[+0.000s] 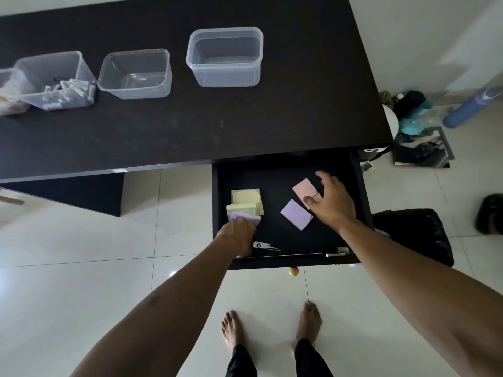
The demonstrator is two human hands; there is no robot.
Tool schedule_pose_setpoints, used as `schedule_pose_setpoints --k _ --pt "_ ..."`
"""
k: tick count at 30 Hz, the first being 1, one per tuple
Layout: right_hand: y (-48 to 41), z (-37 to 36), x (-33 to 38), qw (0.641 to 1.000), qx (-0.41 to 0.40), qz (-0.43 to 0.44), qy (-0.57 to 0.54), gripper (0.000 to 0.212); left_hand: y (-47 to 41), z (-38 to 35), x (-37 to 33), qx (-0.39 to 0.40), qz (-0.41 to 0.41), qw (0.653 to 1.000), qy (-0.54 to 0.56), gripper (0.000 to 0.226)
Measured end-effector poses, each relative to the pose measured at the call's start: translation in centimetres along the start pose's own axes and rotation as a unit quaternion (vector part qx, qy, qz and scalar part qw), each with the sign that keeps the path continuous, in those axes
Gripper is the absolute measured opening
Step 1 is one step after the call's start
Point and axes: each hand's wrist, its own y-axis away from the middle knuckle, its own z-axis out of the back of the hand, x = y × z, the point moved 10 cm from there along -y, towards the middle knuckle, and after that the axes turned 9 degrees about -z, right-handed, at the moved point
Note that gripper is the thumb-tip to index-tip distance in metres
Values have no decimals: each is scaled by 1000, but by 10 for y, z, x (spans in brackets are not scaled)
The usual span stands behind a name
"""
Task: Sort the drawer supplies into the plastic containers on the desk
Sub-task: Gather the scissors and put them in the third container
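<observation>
The black drawer (272, 172) under the dark desk stands pulled out. Inside at its left lies a stack of yellow and green sticky-note pads (246, 198). My left hand (239, 235) grips a purple pad (243, 217) at the stack's front. A loose purple pad (296, 214) lies mid-drawer, with a pink pad (303, 187) behind it. My right hand (330, 202) spreads over the pink pad, thumb touching its near corner. On the desk stand clear plastic containers: an empty one (224, 57) on the right and another empty one (135, 73) in the middle.
A left container (58, 80) holds several markers, and a further one (8, 91) sits at the frame's left edge. Scissors (265, 244) lie at the drawer's front. A black bag (413, 235) and clutter sit on the floor right of the drawer. My bare feet stand below.
</observation>
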Motion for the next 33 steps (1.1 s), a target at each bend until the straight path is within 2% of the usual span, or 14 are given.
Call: schedule_pose_setpoints --k 4,9,19,23,26,29,33 --pt "0 -1 -7 1000 17 -3 -23 68 -4 3 -6 -7 -8 999 -44 38" --pt "4 -4 -16 999 25 0 -31 63 -6 17 -12 -39 -24 997 -69 54" --pt "2 -8 -23 998 40 -3 -39 53 -6 24 -12 -47 -46 993 -95 37" --pt "4 -10 -25 997 52 -16 -50 47 -1 33 -5 -59 -51 996 -40 24" --pt "6 -12 -27 995 65 -32 -65 38 2 52 2 -107 -51 992 43 15" --pt "11 -16 -27 993 81 -44 -70 27 8 73 11 -171 -45 974 141 18" --pt "19 -20 -21 992 100 -45 -63 21 12 86 13 -210 -66 939 263 17"
